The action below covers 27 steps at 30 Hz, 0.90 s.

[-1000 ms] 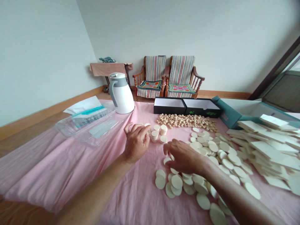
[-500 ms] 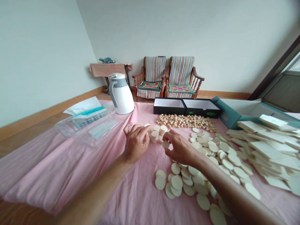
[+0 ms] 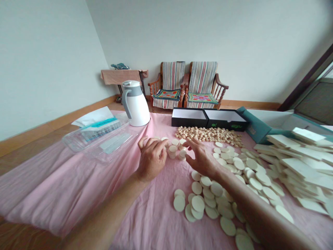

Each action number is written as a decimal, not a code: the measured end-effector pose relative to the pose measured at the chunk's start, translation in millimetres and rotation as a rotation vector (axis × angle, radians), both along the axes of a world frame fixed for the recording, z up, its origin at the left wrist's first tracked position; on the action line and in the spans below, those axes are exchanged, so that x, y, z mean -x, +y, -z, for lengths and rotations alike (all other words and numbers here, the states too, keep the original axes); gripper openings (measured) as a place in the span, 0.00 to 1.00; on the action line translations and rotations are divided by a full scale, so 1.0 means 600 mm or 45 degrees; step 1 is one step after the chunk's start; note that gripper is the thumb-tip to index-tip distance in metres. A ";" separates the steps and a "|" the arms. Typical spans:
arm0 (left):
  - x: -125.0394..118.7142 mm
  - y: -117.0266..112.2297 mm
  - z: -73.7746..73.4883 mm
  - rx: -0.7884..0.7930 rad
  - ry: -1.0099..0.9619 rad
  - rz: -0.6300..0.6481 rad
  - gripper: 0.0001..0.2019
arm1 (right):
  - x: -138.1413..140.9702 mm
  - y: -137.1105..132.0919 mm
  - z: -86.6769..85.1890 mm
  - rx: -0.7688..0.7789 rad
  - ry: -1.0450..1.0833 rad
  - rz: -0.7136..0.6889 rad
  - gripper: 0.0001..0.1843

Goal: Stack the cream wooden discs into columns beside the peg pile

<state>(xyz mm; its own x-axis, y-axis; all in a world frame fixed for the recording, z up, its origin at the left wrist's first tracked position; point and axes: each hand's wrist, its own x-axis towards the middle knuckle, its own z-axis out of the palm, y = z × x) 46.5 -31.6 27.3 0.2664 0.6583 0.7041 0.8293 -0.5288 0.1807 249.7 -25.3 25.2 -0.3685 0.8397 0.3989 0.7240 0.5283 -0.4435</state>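
Several short stacks of pale round wooden discs [image 3: 172,149] stand close together on a pink cloth [image 3: 156,211]. My left hand [image 3: 153,156] hovers at their left side, fingers loosely bent and apart, with no object visible in it. On the right, my right hand [image 3: 199,156] has thumb and fingers spread beside the nearest right stack [image 3: 182,154]; whether the fingertips touch it I cannot tell. Part of the stacks is hidden behind both hands. Loose discs [image 3: 208,198] lie scattered under and around my right forearm.
Small wooden balls [image 3: 208,134] lie before two open black boxes [image 3: 188,121]. Rectangular pale boards [image 3: 299,159] are heaped at right, beside a teal box [image 3: 256,130]. A white-and-grey jug [image 3: 139,109] and clear plastic packaging [image 3: 96,139] stand at left.
The disc that my right hand held between thumb and fingers now sits on the nearest right stack. The right fingers have spread apart; my left hand has barely moved.
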 end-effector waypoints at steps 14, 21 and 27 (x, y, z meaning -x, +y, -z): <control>0.001 0.000 0.002 -0.001 0.010 0.002 0.12 | -0.014 -0.059 -0.063 0.476 -0.899 -0.237 0.19; -0.001 0.001 0.005 -0.024 -0.016 0.068 0.13 | -0.017 -0.055 -0.040 0.393 -0.819 -0.204 0.17; -0.007 -0.004 0.006 -0.079 -0.027 0.203 0.13 | -0.010 -0.024 -0.026 0.166 -0.257 0.017 0.11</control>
<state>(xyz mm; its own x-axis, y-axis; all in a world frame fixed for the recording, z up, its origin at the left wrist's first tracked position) 50.6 -33.9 23.9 0.3484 0.5641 0.7486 0.7302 -0.6641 0.1606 255.7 -39.9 40.9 -0.4186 0.8845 0.2061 0.8114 0.4662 -0.3526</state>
